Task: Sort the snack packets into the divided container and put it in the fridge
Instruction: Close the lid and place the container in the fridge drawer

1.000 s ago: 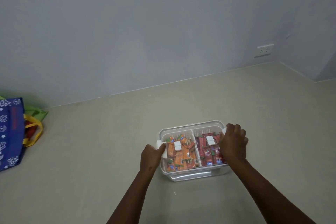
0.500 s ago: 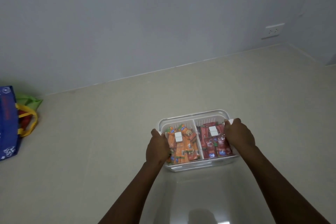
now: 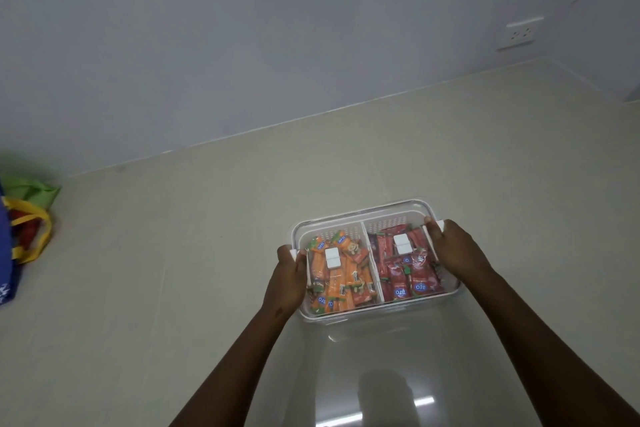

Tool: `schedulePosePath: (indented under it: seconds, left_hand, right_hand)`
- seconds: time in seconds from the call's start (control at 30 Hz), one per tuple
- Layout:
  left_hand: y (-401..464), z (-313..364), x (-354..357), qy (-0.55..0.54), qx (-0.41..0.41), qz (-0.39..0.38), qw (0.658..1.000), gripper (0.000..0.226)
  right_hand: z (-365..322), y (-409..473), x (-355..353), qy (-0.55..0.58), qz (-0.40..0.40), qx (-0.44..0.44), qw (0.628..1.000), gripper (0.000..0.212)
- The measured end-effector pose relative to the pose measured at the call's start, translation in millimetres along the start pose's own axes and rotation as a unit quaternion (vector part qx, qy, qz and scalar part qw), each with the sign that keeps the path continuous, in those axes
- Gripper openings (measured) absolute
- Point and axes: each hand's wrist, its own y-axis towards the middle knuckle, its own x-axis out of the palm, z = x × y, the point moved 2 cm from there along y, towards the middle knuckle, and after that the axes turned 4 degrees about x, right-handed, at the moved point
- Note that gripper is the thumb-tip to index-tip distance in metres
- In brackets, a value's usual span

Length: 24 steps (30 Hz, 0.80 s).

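Note:
A clear divided container (image 3: 363,215) with a white slotted insert is held above the pale floor between both hands. Its left compartment holds several orange snack packets (image 3: 337,282); its right compartment holds several red snack packets (image 3: 410,277). A transparent lid with two white vent tabs covers them. My left hand (image 3: 285,279) grips the left side handle. My right hand (image 3: 453,246) grips the right side handle. The container tilts slightly, its right end farther from me.
A blue bag with yellow handles (image 3: 20,236) and a green bag (image 3: 33,189) lie at the left edge by the wall. A wall socket (image 3: 519,35) sits low at the right. The glossy floor below the container reflects light.
Both hands shifted from the container's rim to its side handles and lifted it off the floor toward me. The view has swung slightly, with the bags now further left.

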Motion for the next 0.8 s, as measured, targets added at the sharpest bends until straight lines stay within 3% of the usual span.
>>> schedulePosePath:
  seconds: [0.3,0.53,0.63,0.73,0.8]
  left_hand:
    - [-2,-4,3,-0.012,0.011,0.017,1.000,0.033]
    - [-15,-2,1,-0.035,0.010,0.043,0.998,0.033]
    - [-28,-4,2,0.029,0.033,0.090,0.995,0.043]
    - [-60,0,9,0.212,0.224,0.070,0.949,0.045]
    - [-95,8,19,0.165,0.341,0.050,0.924,0.040]
  right_hand:
    - [-9,-18,-8,-0.021,0.067,0.004,0.998,0.054]
    - [1,-79,-1,0.037,0.121,-0.022,0.992,0.029]
    - [15,-133,5,0.045,0.139,-0.064,0.987,0.042]
    - [29,-199,13,0.015,0.180,-0.066,0.981,0.051]
    - [39,-247,17,0.027,0.220,-0.068,0.973,0.049]
